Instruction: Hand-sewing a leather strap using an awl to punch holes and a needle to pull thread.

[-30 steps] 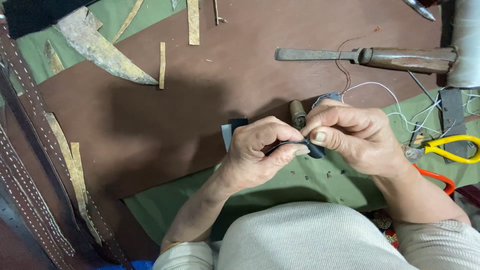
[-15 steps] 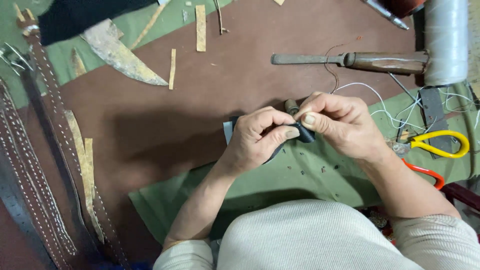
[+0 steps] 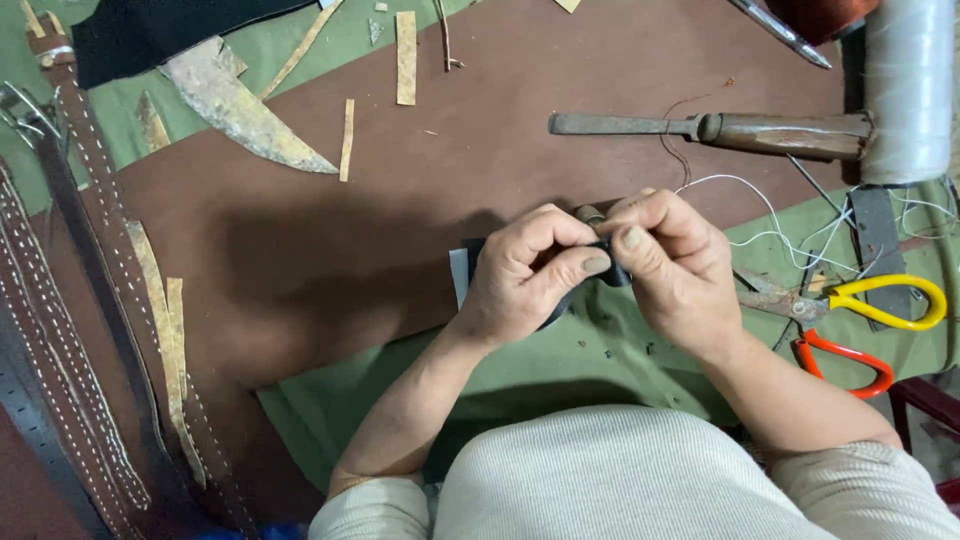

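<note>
Bench (image 3: 420,190) spread with brown leather and scraps.
Left hand (image 3: 530,275) and right hand (image 3: 675,265) both pinched shut on a small black strap (image 3: 612,270) between them.

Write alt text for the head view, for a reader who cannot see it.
Left hand and right hand pinch a small dark strap piece together above a brown leather sheet. A wooden-handled chisel lies beyond; yellow-handled scissors and white thread lie to the right, stitched belts to the left.

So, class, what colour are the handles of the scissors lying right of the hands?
Yellow scissor handle, orange one; head view.
</note>
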